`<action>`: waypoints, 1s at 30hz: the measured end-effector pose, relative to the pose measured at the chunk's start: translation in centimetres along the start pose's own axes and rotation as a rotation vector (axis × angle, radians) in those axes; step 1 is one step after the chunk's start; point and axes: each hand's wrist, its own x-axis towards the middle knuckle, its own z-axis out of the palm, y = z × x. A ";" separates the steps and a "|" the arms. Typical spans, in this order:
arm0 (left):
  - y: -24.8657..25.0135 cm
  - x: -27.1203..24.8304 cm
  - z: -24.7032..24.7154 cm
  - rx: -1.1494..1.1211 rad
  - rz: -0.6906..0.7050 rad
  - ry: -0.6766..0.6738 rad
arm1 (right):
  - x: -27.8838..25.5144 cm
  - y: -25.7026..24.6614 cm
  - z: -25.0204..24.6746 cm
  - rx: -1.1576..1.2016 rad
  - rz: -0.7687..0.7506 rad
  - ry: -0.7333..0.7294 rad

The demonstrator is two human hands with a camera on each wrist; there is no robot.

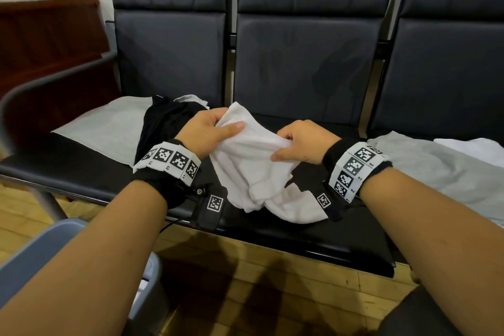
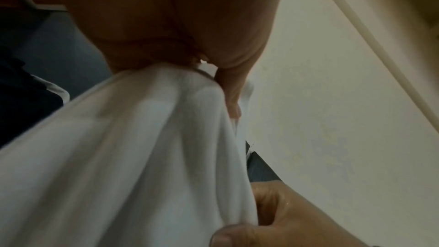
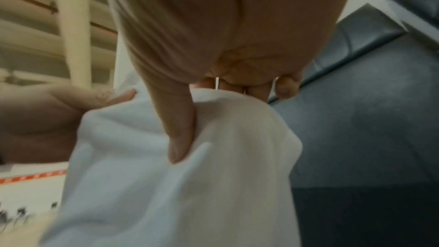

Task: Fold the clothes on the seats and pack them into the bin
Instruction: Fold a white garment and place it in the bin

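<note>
A crumpled white garment [image 1: 253,161] hangs between both hands above the middle seat [image 1: 272,229] of a dark bench. My left hand [image 1: 210,128] grips its upper left part, thumb laid across the cloth. My right hand [image 1: 297,142] pinches a bunched fold at its right side. In the left wrist view the white garment [image 2: 142,157] fills the lower frame beneath the left hand [image 2: 213,74], and the right hand [image 2: 273,219] shows at the bottom. In the right wrist view the right hand [image 3: 190,119] presses its thumb into the white garment [image 3: 190,185].
A black garment [image 1: 163,123] and a light grey cloth [image 1: 109,128] lie on the left seat. A grey garment [image 1: 441,172] and a white one [image 1: 471,147] lie on the right seat. A grey bin [image 1: 54,248] stands on the wooden floor at lower left. An armrest [image 1: 54,76] curves at left.
</note>
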 end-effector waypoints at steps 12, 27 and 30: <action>7.5 3.5 -4.7 0.104 0.014 0.319 | -0.4 0.6 -9.3 -0.004 0.113 0.174; 12.0 1.3 -5.2 0.213 -0.082 0.255 | -4.4 2.3 -14.1 0.125 0.188 0.318; 12.1 1.5 -4.7 0.226 -0.103 0.283 | -4.2 2.7 -13.4 0.113 0.212 0.336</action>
